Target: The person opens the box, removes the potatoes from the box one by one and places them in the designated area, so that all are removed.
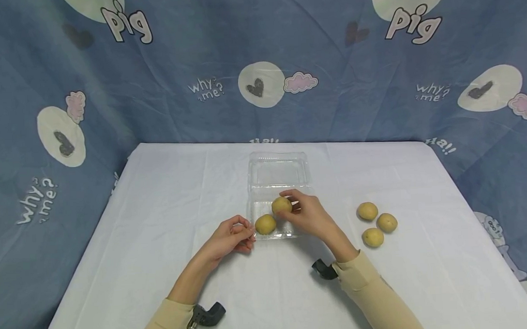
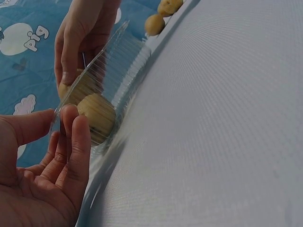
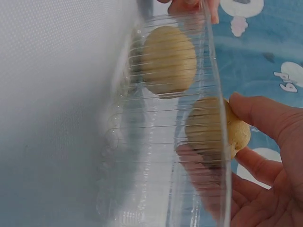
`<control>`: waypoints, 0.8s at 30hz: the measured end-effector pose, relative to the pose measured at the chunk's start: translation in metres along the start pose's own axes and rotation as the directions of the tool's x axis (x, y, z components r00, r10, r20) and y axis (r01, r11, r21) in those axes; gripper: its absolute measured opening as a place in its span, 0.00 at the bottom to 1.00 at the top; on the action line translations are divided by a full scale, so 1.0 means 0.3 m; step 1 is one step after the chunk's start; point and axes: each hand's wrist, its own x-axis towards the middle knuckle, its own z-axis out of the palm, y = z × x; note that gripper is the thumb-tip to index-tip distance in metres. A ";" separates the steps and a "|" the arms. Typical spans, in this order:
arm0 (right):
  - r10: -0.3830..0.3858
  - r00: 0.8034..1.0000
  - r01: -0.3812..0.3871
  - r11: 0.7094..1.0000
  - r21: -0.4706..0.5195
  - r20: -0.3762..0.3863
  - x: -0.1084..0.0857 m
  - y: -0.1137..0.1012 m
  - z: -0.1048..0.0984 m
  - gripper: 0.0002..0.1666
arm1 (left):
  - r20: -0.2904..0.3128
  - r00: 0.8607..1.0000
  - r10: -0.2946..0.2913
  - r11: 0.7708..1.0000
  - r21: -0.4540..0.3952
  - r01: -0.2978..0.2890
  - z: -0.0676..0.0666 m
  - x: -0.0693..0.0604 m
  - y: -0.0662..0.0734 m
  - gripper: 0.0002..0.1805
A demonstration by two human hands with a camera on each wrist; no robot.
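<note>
Left hand (image 1: 232, 237) pinches clear plastic clamshell (image 1: 279, 173) at 8 o'clock, right hand (image 1: 311, 215) grips potato (image 1: 281, 205) over it, three loose potatoes (image 1: 387, 223) at 4.

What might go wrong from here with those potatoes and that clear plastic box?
The held potato might slip from the right hand and bump the potato inside. The box looks thin, so the left hand pinching its rim might bend it. The loose potatoes are roundish and could roll if nudged.
</note>
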 end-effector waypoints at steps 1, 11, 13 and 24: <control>-0.001 1.000 0.001 1.000 -0.002 -0.001 -0.004 -0.001 -0.002 0.27 | 0.001 1.000 0.000 1.000 0.000 0.000 0.000 0.000 0.000 0.11; -0.029 0.999 0.029 1.000 0.011 -0.026 -0.051 -0.014 -0.027 0.27 | -0.002 1.000 -0.006 1.000 -0.013 0.006 -0.002 0.005 -0.010 0.12; -0.027 0.999 0.028 0.999 0.017 -0.024 -0.063 -0.011 -0.031 0.27 | 0.001 1.000 -0.005 1.000 -0.016 0.005 -0.002 0.006 -0.013 0.12; -0.020 0.999 0.021 1.000 0.023 -0.030 -0.107 0.000 -0.043 0.26 | 0.000 1.000 -0.008 1.000 -0.013 0.008 0.003 0.000 -0.004 0.12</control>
